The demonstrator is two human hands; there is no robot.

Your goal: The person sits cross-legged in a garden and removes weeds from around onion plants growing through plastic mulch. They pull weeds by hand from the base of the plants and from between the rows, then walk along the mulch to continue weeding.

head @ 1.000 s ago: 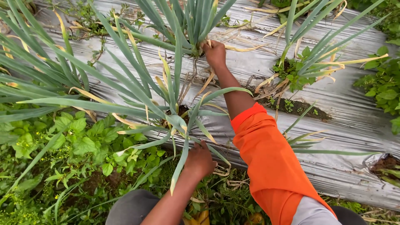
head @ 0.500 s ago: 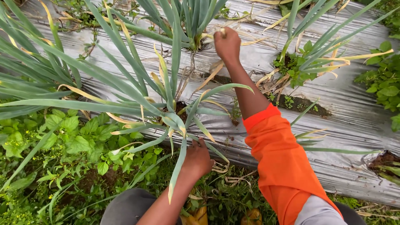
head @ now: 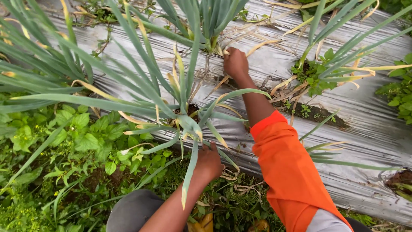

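Note:
My right hand [head: 236, 62] reaches across the silver plastic mulch [head: 365, 124] to the base of the far green-onion plant [head: 209, 25]. Its fingers are closed on dry yellow leaves [head: 257, 44] there. The orange sleeve [head: 287, 172] covers that arm. My left hand [head: 209, 162] rests at the near edge of the mulch, just below the near green-onion plant [head: 187, 112]. A drooping leaf crosses it, so its fingers are hidden. Dry leaf scraps [head: 229, 174] lie beside it.
More green-onion clumps stand at the left [head: 38, 73] and at the right [head: 330, 60]. Broad-leaved weeds [head: 86, 137] fill the ground on the near left. A planting hole with soil [head: 313, 114] opens right of my arm. My grey-clad knee [head: 133, 210] is at the bottom.
My right hand rose slightly with a dry strip, then came back down to the far plant's base, a little to the right. My left hand stayed in place.

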